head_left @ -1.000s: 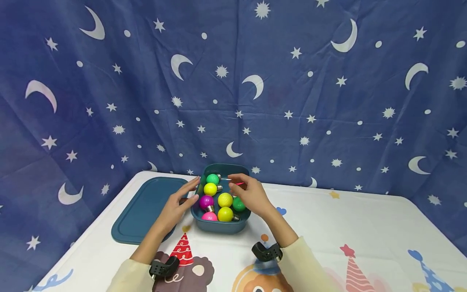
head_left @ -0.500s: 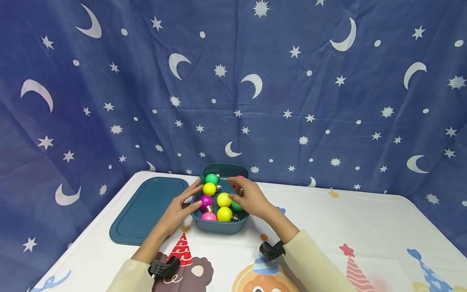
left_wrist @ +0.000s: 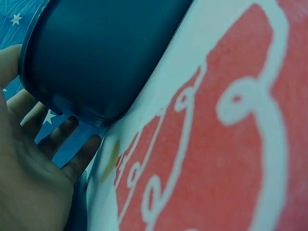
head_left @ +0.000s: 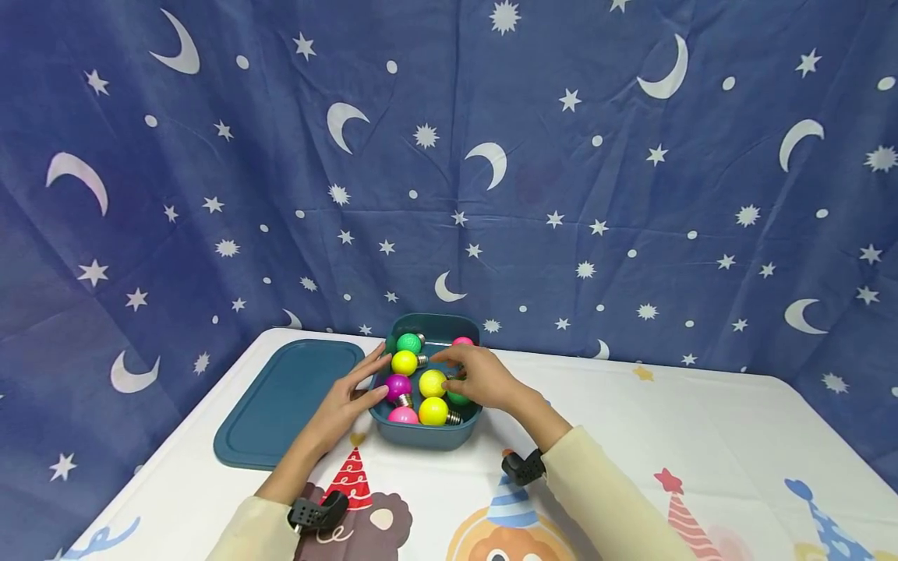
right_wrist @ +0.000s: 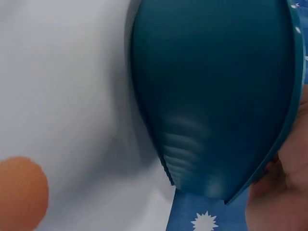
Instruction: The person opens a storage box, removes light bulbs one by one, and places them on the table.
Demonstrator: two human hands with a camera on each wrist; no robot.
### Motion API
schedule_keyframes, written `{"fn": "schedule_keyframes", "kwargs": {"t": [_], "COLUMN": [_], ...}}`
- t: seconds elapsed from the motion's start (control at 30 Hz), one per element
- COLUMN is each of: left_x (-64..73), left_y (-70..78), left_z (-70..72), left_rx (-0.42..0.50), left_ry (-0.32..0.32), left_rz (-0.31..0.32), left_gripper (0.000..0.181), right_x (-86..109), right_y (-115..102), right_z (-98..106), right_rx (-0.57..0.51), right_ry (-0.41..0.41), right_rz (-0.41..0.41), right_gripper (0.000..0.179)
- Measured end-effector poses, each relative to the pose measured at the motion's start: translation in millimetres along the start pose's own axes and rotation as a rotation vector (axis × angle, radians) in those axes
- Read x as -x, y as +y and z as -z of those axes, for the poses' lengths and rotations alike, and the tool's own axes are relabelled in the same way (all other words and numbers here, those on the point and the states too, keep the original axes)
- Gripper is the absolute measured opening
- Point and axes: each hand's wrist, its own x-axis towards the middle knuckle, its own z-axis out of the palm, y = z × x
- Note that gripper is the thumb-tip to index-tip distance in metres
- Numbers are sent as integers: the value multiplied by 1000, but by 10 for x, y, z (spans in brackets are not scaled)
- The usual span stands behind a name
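Note:
In the head view, a dark teal bin holds several coloured light bulbs. My left hand rests against its left side, fingers spread and thumb at the rim, beside a purple bulb. My right hand reaches over the right side, thumb and fingers apart above a partly covered green bulb and close to a yellow bulb. Whether the fingertips touch a bulb is hidden. A pink bulb lies in the far right corner. Both wrist views show mainly the bin's outer wall.
Left of the bin lies a flat teal lid on the white table cover, which has printed party hats and animals. A blue curtain with moons and stars hangs behind the table.
The pink bulb that was at my right fingers now lies free in the bin's far right corner. My right hand has come nearer, toward the green bulb. The left hand has settled against the bin.

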Motion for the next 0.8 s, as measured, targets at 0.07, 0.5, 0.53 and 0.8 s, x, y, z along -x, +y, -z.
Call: {"fn": "schedule_keyframes", "kwargs": {"t": [0.07, 0.5, 0.53, 0.8], "left_x": [-2, 20, 20, 17], "left_y": [8, 6, 6, 15], "left_z": [-1, 0, 1, -5], "left_rx": [7, 10, 7, 4], "left_ry": [1, 5, 7, 9], "left_rz": [-5, -2, -2, -5], "left_gripper": [54, 53, 53, 52], "right_x": [-18, -95, -102, -136], "right_y": [5, 28, 27, 11], "right_z": [1, -18, -19, -22], "right_rx": [27, 82, 92, 161], "right_ry": [-19, -61, -66, -140], "right_rz": [-5, -18, -19, -42], "right_gripper": [42, 40, 40, 40]}}
